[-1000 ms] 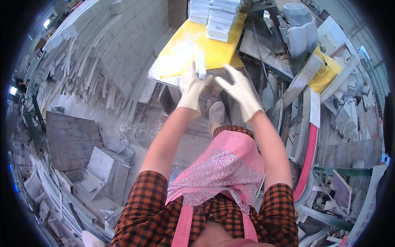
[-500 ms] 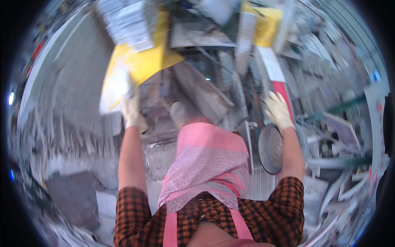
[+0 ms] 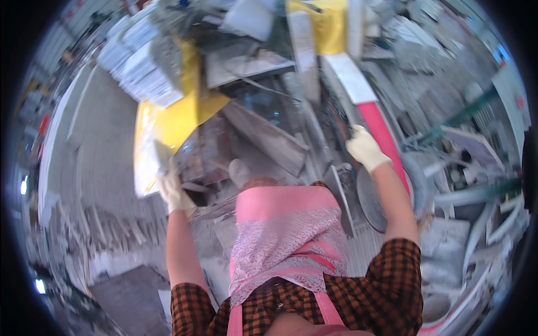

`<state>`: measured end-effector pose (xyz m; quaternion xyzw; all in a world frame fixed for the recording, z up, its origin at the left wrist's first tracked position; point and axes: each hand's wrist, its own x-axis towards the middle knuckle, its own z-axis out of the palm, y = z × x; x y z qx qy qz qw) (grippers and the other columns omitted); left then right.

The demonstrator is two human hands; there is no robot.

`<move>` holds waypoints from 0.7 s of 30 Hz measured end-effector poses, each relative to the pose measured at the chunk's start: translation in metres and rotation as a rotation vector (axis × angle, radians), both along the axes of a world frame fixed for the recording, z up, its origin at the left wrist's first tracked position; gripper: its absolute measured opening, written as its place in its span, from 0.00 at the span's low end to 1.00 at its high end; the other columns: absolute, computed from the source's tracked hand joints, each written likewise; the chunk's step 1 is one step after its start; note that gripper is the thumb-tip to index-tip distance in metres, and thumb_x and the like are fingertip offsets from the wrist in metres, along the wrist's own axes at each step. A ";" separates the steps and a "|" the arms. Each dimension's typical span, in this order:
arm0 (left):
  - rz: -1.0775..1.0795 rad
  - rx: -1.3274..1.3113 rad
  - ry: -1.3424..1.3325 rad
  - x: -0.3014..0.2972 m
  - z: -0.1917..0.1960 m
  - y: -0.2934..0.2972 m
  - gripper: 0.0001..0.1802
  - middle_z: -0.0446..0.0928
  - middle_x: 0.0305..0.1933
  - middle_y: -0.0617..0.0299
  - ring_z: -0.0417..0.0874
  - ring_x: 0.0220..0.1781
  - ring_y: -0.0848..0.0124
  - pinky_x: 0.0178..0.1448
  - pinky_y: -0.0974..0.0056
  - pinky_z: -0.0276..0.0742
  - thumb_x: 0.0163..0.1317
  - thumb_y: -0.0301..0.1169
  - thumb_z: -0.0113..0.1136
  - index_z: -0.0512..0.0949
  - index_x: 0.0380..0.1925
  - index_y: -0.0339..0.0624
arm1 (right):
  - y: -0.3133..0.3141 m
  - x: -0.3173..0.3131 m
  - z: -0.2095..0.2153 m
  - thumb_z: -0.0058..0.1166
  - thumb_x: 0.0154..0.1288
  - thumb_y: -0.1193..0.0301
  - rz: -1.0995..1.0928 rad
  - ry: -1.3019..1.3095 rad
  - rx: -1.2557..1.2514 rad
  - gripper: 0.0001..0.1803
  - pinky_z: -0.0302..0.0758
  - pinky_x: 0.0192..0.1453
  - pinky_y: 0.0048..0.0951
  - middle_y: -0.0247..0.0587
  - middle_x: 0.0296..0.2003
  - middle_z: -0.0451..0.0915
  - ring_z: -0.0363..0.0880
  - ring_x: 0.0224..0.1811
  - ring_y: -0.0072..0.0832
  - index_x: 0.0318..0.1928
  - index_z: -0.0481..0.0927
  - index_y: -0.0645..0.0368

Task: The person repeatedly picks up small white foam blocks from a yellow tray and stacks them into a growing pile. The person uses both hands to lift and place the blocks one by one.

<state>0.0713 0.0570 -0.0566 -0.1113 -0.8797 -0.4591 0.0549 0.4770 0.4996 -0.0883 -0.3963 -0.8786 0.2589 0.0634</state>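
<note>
My left hand (image 3: 174, 189), in a pale glove, is closed around the lower end of a small whitish slab piece (image 3: 162, 154). That piece stands against a yellow-covered surface (image 3: 168, 124) whose front corner is dusted white. To the right, my gloved right hand (image 3: 367, 149) has its fingers curled beside a long red strip (image 3: 384, 134); what they grip, if anything, is hidden. The strip runs on from a white strip (image 3: 348, 77). Below the right hand sits a round grey pan-like disc (image 3: 371, 200), partly behind my forearm.
Stacked white blocks (image 3: 147, 70) stand on the yellow surface. Large grey slabs (image 3: 103, 134) lean at the left. Grey boards (image 3: 268, 137) lie between my hands, near my knee. A yellow-covered part (image 3: 328, 27) stands at the far right centre. Clutter fills the right side.
My view has shifted, so the bench things appear farther left. The right hand's fingers, spread before, are now curled. The left hand stays at the whitish piece by the yellow surface.
</note>
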 end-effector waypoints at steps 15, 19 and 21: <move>0.188 -0.059 -0.045 0.019 0.014 0.004 0.37 0.80 0.57 0.37 0.80 0.61 0.42 0.64 0.50 0.75 0.61 0.52 0.67 0.76 0.59 0.33 | 0.013 0.003 -0.017 0.52 0.59 0.72 0.662 -0.328 0.851 0.08 0.66 0.72 0.41 0.41 0.20 0.83 0.85 0.32 0.35 0.25 0.82 0.54; 0.205 -0.048 -0.018 0.018 0.007 0.004 0.36 0.82 0.56 0.42 0.82 0.59 0.46 0.63 0.53 0.75 0.63 0.55 0.65 0.78 0.59 0.36 | 0.016 0.001 -0.020 0.52 0.60 0.70 0.636 -0.264 0.849 0.11 0.67 0.71 0.41 0.42 0.20 0.83 0.85 0.30 0.36 0.22 0.82 0.53; 0.216 -0.072 -0.024 0.018 0.005 0.004 0.36 0.82 0.55 0.42 0.82 0.59 0.46 0.63 0.53 0.75 0.63 0.55 0.65 0.78 0.59 0.36 | 0.016 0.002 -0.020 0.51 0.61 0.68 0.639 -0.294 0.858 0.13 0.68 0.70 0.42 0.42 0.20 0.83 0.85 0.30 0.38 0.21 0.81 0.51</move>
